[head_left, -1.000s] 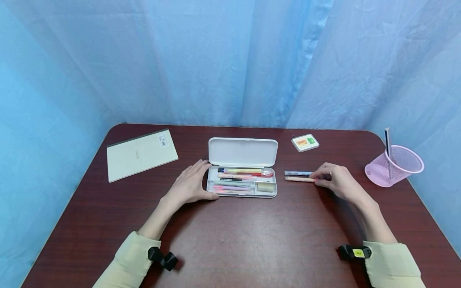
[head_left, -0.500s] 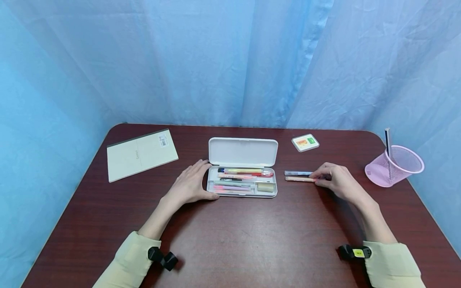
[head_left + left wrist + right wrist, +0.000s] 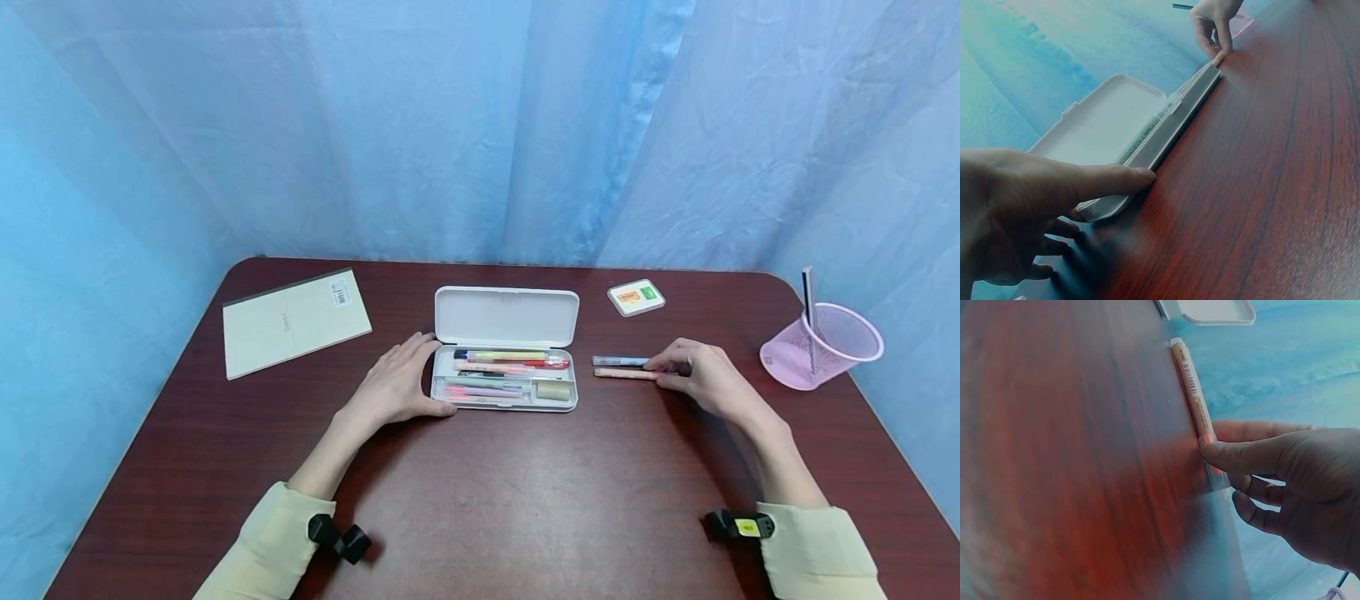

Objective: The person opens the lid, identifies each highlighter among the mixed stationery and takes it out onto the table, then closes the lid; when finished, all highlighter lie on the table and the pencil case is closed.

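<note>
A white pencil case (image 3: 504,408) lies open, its lid tipped back, with several pens and an eraser (image 3: 552,390) inside. My left hand (image 3: 393,383) spans its left end. The thumb presses the front edge in the left wrist view, and the fingers reach round to the back corner. To the right of the case, two pens lie side by side: a blue pen (image 3: 619,362) behind and a beige pen (image 3: 1192,387) with a clear cap in front. My right hand (image 3: 701,377) pinches their right ends, thumb on the beige pen's cap, index finger behind.
A notebook (image 3: 296,323) lies at the back left. Behind the pens sits a small flat case (image 3: 636,297) with a coloured label. A pink mesh pen holder (image 3: 817,346) with a dark pen in it leans near the right edge. Blue curtains (image 3: 480,133) surround the table.
</note>
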